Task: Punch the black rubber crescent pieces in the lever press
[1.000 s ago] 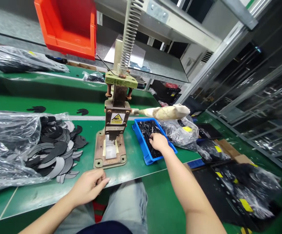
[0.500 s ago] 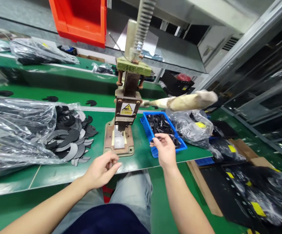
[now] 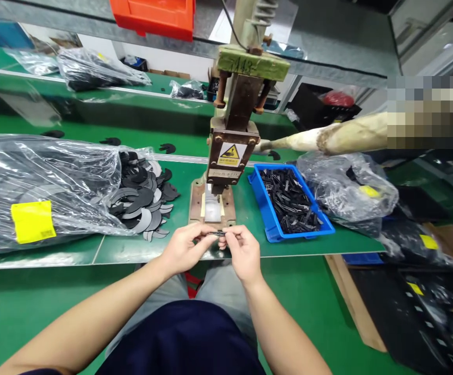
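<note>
A small black plastic piece (image 3: 219,233) is pinched between my two hands, just in front of the hand press (image 3: 232,151). My left hand (image 3: 189,247) closes on its left end with thumb and fingers. At the right end, my right hand (image 3: 242,252) grips it the same way. Behind my fingertips lies the press base (image 3: 195,203), with a pale translucent block (image 3: 212,211) in its middle. To the right, a blue tray (image 3: 270,224) holds many small black pieces (image 3: 289,200). Most of the held piece is covered by my fingers.
Left on the green bench, a clear plastic bag (image 3: 73,177) spills curved black and grey pieces (image 3: 144,198). The press's long lever (image 3: 351,133) sticks out to the right over another plastic bag (image 3: 339,187). An orange bin (image 3: 156,15) sits above on a shelf.
My right hand has moved left, away from the blue tray, with a small black piece. My left hand has met it in front of the press. The view has shifted left.
</note>
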Demonstrator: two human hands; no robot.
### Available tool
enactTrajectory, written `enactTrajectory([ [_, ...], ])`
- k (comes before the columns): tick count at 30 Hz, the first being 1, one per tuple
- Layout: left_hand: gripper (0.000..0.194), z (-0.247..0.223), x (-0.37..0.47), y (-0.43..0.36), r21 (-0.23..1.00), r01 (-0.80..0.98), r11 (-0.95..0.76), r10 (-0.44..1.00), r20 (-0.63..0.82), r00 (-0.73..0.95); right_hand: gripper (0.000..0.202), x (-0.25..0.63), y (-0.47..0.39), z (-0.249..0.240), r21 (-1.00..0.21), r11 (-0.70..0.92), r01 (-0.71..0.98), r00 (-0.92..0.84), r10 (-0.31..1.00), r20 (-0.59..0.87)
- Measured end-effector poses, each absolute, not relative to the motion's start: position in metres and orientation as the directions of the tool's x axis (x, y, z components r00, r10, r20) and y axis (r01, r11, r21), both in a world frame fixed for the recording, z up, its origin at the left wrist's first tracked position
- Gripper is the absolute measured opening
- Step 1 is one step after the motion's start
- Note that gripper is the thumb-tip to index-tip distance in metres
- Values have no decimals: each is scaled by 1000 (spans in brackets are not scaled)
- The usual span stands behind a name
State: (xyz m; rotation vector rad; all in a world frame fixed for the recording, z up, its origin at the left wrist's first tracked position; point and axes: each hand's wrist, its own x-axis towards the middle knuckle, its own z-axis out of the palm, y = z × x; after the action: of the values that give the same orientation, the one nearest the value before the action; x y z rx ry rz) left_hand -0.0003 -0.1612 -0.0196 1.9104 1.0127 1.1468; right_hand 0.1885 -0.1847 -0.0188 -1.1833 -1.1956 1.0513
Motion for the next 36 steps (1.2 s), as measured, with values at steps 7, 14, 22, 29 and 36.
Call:
enactTrajectory([
  [7, 19, -18, -5, -166, 789, 258, -557, 816, 462, 349, 23, 187, -190, -22, -996, 87, -31, 91, 992, 84],
  [14, 20, -12, -6, -168, 926, 168, -339, 895, 262, 360, 19, 194, -189, -24, -991, 130, 33, 37, 991, 131],
  [22, 41, -11, -3, -156, 927, -172, 334, 745, -148, 651, 18, 203, -181, 0, -929, 312, 198, -277, 927, 253],
  [29, 24, -27, -24, -91, 958, 211, -195, 971, 157, 183, 25, 254, -136, 69, -792, 519, 321, 218, 773, 595],
  [36, 19, -34, -21, -42, 578, 563, -591, 806, 402, 433, 55, 249, -110, 200, -506, 845, 175, 47, 506, 861],
])
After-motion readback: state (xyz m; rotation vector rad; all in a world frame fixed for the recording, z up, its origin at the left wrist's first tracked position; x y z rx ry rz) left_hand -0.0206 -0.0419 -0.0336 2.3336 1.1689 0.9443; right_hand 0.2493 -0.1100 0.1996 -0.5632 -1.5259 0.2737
